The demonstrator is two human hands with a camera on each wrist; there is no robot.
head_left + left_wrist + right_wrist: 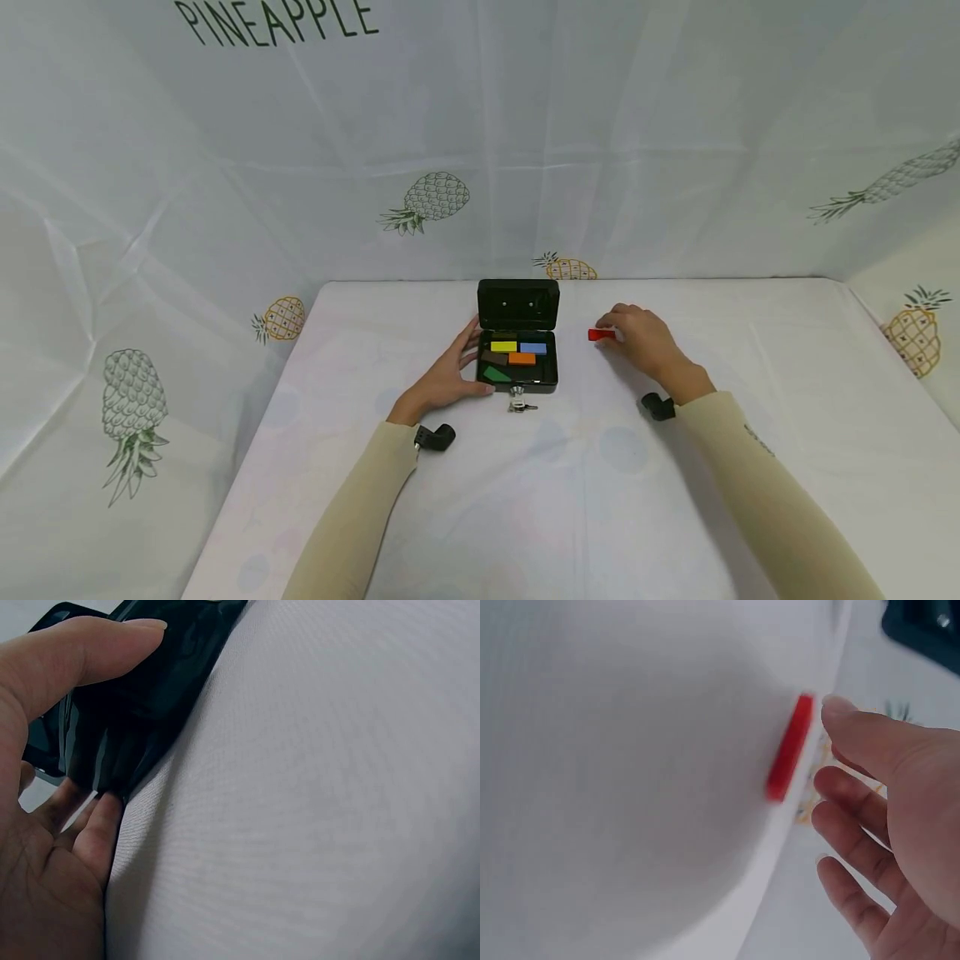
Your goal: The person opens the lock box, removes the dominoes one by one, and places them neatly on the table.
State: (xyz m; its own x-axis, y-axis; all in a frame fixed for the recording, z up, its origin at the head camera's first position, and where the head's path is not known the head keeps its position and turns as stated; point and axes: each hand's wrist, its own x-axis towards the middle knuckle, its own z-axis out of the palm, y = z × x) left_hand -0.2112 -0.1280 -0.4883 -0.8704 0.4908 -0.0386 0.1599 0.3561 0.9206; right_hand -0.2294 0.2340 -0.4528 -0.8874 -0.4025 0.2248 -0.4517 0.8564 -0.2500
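A black cash box [517,386] stands with its lid [518,304] raised. Inside lie a yellow block [503,347], a blue block [533,348], a brown block [494,358], an orange block [522,359] and a tilted green block [497,374]. My left hand [444,380] rests against the box's left side, its thumb [112,649] on the front wall and its fingers spread along the side. To the right of the box, a red block [790,748] lies on the table. My right hand [643,340] hovers beside it with loosely bent fingers, apart from the block in the right wrist view.
Keys [519,407] hang from the lock at the box's front. The table [525,517] has a white cloth, and a pineapple-print curtain [637,167] hangs behind its far edge. Black wrist cameras sit on both forearms.
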